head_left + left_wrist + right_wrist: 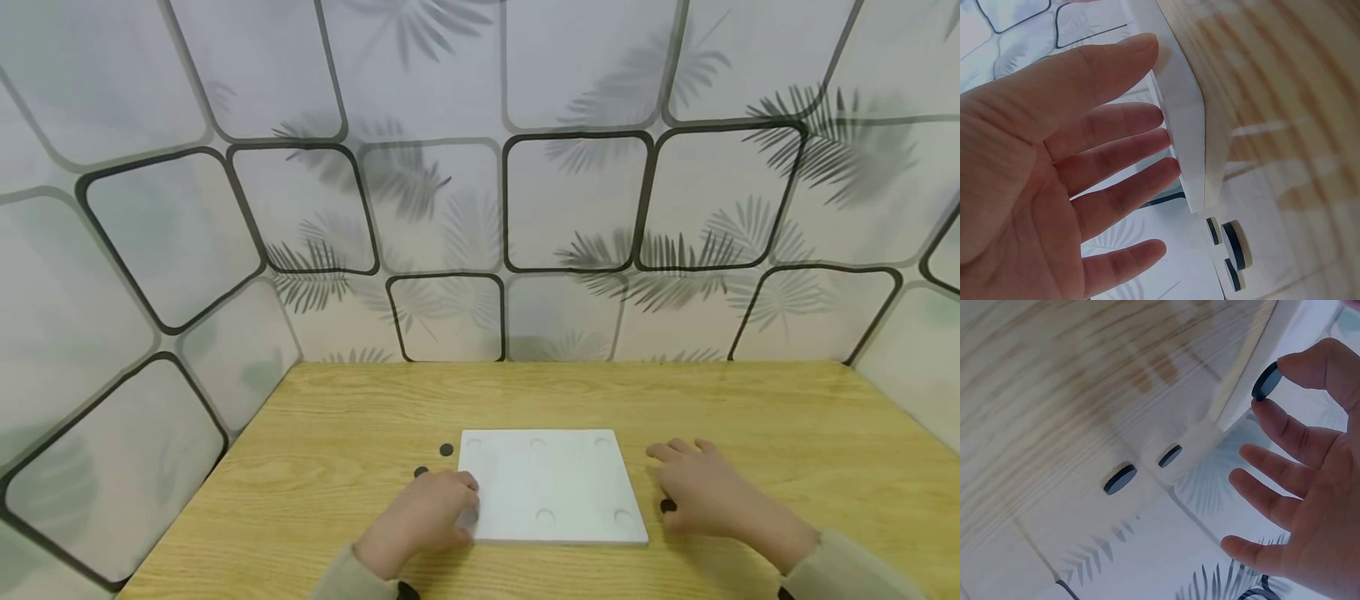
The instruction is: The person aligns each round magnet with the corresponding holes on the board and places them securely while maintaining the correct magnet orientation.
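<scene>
The wall (427,208), printed with rounded squares and leaves, spans the head view from the left edge across the upper half; below it the wooden table (360,417) fills the lower part. At the bottom, left of centre, the left sleeve (352,579) enters. Above it, one dark disc (421,472) lies just beyond the left hand (429,517), and another disc (446,449) lies a little higher and to the right; the left wrist view has three discs at lower right. That hand's fingers are loosely extended, not clenched, and touch the board's lower left corner. The white board (551,483) lies flat at lower centre, with round recesses (545,517) along its upper and lower edges. To its right, the right hand (701,496) pinches a held disc (668,506) between thumb and forefinger, other fingers spread; in the right wrist view two more discs sit left of centre. At lower right is the right sleeve (847,571)
</scene>
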